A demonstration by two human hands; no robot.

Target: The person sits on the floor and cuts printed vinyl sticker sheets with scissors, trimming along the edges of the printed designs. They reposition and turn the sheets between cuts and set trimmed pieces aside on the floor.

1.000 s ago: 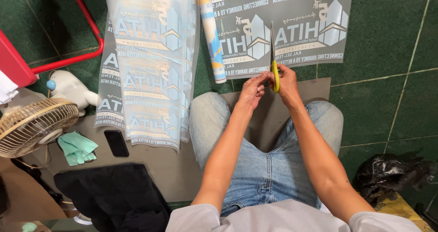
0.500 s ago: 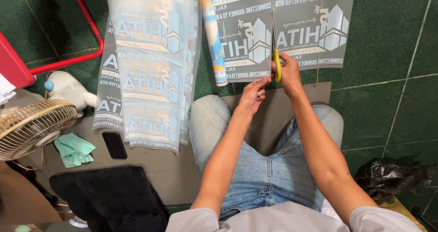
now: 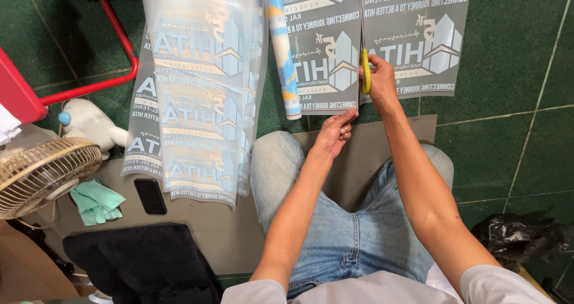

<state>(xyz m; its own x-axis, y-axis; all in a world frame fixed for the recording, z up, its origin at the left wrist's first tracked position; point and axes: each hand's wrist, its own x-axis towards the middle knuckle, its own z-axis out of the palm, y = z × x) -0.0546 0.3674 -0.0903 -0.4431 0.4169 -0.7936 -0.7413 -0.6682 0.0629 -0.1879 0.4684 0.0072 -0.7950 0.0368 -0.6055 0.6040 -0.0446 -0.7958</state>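
Head view: one scissors [image 3: 365,71], two hands [image 3: 381,83], two printed sheets [image 3: 323,53].

Yellow-handled scissors [image 3: 365,71], grey/white printed film [image 3: 326,53], green floor tiles [image 3: 508,142].

2 hands [image 3: 335,133], 1 scissors [image 3: 365,71], 1 fan [image 3: 42,175], 1 phone [image 3: 150,196].

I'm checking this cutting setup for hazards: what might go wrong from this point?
The left hand holds the printed film sheet near the cut line, so the yellow-handled scissors in the right hand might nick its fingers. The cut may also drift into the printed design beside the blades. The loose stack of cut films could slide on the floor.
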